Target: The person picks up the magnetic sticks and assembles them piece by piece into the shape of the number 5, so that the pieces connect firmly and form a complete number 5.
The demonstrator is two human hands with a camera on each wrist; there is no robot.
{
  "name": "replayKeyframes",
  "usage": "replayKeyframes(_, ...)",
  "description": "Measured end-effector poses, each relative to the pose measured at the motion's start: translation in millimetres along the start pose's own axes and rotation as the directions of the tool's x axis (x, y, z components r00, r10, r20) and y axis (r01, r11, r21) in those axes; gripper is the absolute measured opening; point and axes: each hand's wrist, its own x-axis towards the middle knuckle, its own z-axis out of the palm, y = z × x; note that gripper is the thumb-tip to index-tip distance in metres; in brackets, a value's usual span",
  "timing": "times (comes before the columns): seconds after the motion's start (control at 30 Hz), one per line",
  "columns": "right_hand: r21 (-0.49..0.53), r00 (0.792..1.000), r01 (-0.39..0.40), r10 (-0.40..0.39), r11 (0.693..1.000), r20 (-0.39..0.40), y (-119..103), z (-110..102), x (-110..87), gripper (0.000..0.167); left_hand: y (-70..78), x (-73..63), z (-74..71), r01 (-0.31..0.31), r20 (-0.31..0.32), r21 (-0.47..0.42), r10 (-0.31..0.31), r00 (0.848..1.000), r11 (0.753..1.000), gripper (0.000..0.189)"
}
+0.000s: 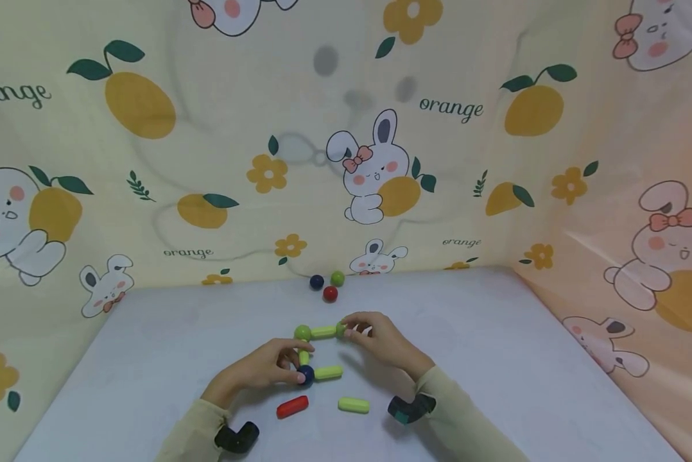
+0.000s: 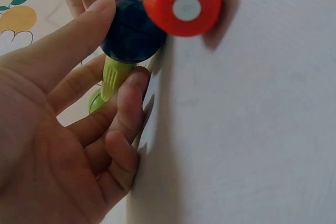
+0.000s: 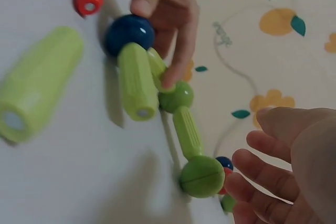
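A magnetic stick-and-ball chain lies on the white table. My left hand (image 1: 259, 366) pinches its dark blue ball (image 1: 306, 375), thumb on the ball and fingers around the yellow-green stick (image 2: 114, 77) behind it. That stick leads to a green ball (image 1: 302, 332). From there another yellow-green stick (image 1: 323, 332) runs right to a second green ball (image 3: 202, 177). A further stick (image 1: 328, 372) juts right from the blue ball, its far end free. My right hand (image 1: 386, 343) is beside the second green ball, fingers loosely bent; the right wrist view shows a gap between them.
Nearer the front lie a loose red stick (image 1: 292, 407) and a loose yellow-green stick (image 1: 354, 405). At the back, by the patterned cloth, sit a blue ball (image 1: 316, 282), a green ball (image 1: 337, 278) and a red ball (image 1: 330, 294).
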Motion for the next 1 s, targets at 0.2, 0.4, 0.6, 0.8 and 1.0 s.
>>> replayKeyframes(0.2,0.02,1.0,0.004,-0.004,1.0,-0.004,3.3,-6.5,21.8,0.03,-1.0,-1.9,-1.5,0.004,-0.003,-0.005,-0.004,1.0,1.0,0.052)
replayKeyframes(0.4,0.039,0.999,-0.039,0.04,0.998,-0.028,17.6,-8.5,44.9,0.031,-1.1,-1.8,-1.5,-0.004,-0.005,0.0,0.004,1.0,1.0,0.052)
replayKeyframes(0.6,0.079,0.988,-0.147,0.151,0.986,-0.042,32.7,-13.9,67.1,0.036,0.1,-0.4,-0.9,0.005,-0.009,0.002,-0.005,1.0,1.0,0.052)
replayKeyframes(0.8,0.146,0.975,-0.212,0.219,0.966,-0.038,45.6,-18.1,90.4,0.043,-1.3,-1.2,-1.7,0.0,-0.01,0.013,0.0,1.0,1.0,0.051)
replayKeyframes(1.0,0.101,0.965,-0.258,0.26,0.961,-0.011,46.5,-16.3,108.3,0.049,-2.4,-0.7,-2.0,-0.007,-0.002,0.004,0.007,1.0,1.0,0.051)
